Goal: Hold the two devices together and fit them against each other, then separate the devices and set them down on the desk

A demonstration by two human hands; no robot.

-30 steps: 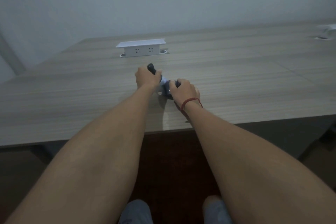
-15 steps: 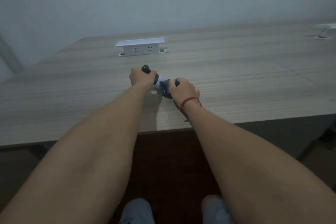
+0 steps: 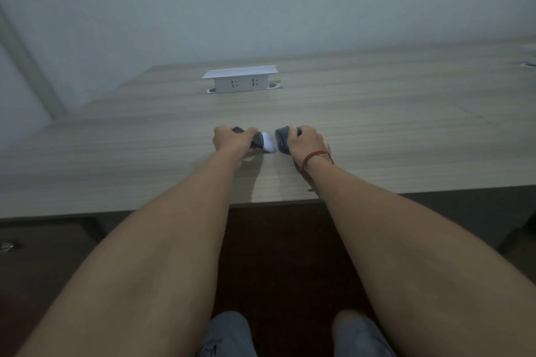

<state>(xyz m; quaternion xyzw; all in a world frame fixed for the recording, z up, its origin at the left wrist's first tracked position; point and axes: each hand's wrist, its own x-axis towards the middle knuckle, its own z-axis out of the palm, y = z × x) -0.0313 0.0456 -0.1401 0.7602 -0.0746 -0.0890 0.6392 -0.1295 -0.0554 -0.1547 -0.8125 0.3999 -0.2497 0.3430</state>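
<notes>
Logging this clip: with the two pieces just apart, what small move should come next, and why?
Probably set down the dark cap held by the right hand. It sits clear of the white tip on the dark handle in the left hand, with a gap showing, above the wooden table.

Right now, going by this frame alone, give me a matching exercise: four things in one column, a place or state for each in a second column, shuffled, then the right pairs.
Things
1. left hand
2. right hand
3. socket box
4. red string

Places or states
A. stands raised at the far side of the table
B. grips a dark piece with a white end
C. tied round the right wrist
D. grips an all-dark piece

Pairs: 1-B, 2-D, 3-A, 4-C
</notes>
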